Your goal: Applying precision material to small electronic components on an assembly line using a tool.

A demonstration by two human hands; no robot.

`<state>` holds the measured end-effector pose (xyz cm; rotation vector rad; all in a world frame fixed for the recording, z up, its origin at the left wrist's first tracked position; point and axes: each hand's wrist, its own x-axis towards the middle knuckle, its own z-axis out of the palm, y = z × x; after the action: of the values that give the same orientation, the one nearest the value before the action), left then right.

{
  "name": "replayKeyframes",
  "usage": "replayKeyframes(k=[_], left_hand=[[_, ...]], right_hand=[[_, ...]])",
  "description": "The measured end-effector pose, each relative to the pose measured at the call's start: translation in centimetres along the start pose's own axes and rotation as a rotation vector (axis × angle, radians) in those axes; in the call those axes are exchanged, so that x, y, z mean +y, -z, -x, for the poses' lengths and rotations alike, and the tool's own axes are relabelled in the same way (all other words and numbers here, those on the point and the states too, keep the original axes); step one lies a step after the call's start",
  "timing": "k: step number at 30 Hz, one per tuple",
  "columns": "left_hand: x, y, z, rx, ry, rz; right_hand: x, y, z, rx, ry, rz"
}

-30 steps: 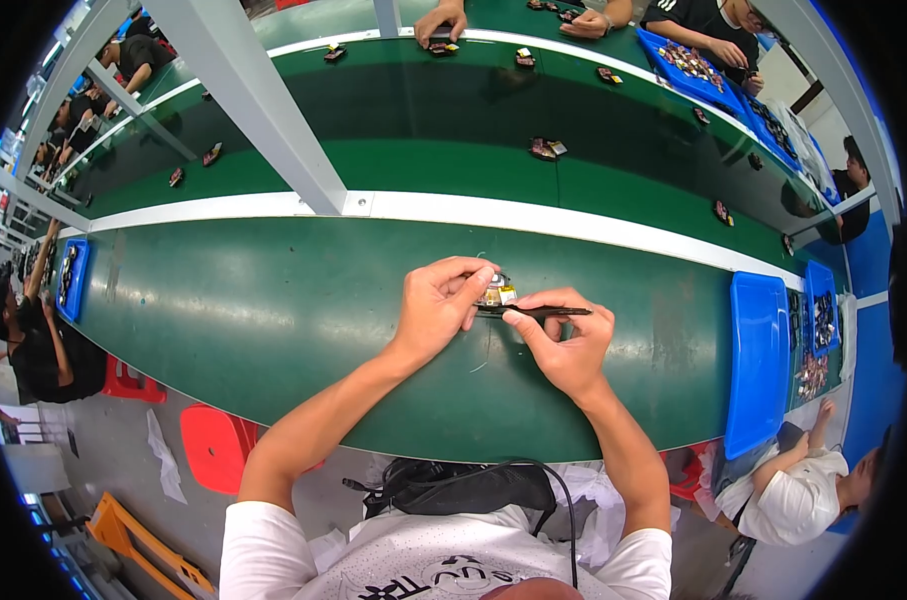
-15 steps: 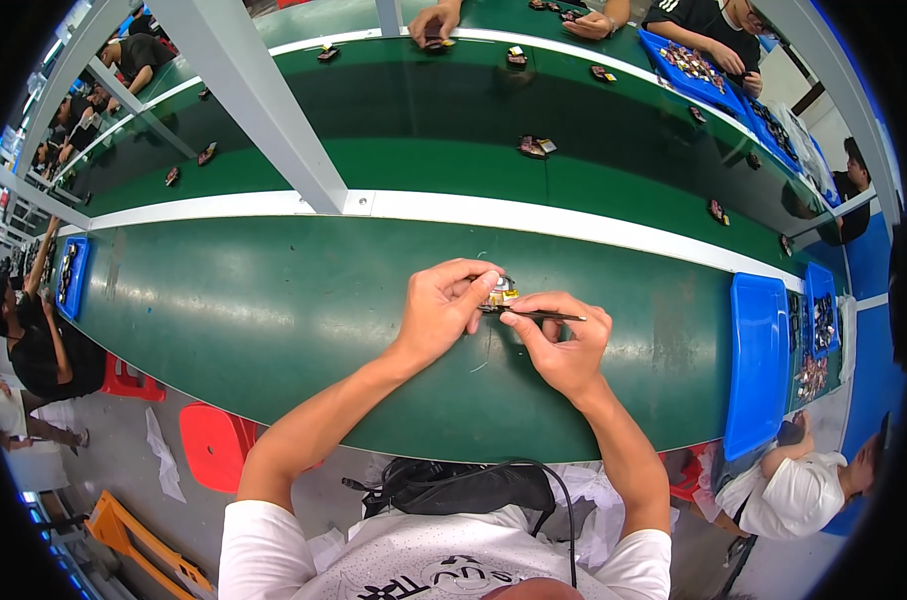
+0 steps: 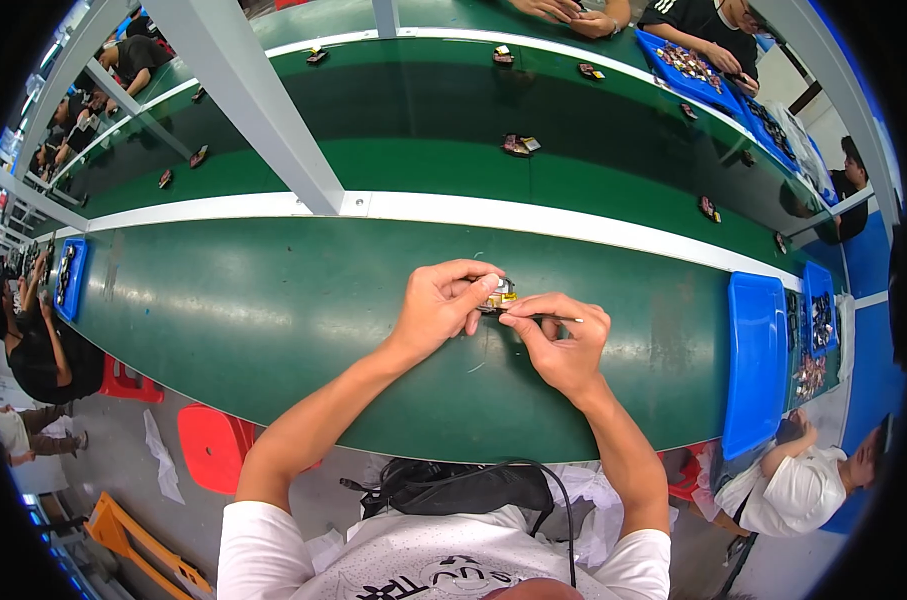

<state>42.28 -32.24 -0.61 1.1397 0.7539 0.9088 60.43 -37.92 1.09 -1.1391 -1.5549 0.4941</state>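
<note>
Pinching a small yellow-and-metal part in your left hand, you hold it just above the green worktop. Your right hand is clenched on a thin dark tool, its tip touching the part.

I sit at a long green workbench edged by a white strip. A grey steel post rises at eleven o'clock. A blue tray lies at three o'clock. A red stool stands at eight o'clock on the grey floor.
</note>
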Motion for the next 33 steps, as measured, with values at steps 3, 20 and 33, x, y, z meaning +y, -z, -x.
replayKeyframes(k=[3,20,33], left_hand=[[0.3,0.1,0.1,-0.040,0.011,-0.066],[-0.9,-1.3,0.8,0.175,-0.061,-0.226],[0.9,2.0,-4.3,0.313,-0.027,-0.268]], right_hand=[[0.0,0.1,-0.1,0.004,0.008,-0.001],[0.1,-0.3,0.0,-0.026,0.083,0.070],[0.8,0.2,-1.1,0.137,0.025,0.016]])
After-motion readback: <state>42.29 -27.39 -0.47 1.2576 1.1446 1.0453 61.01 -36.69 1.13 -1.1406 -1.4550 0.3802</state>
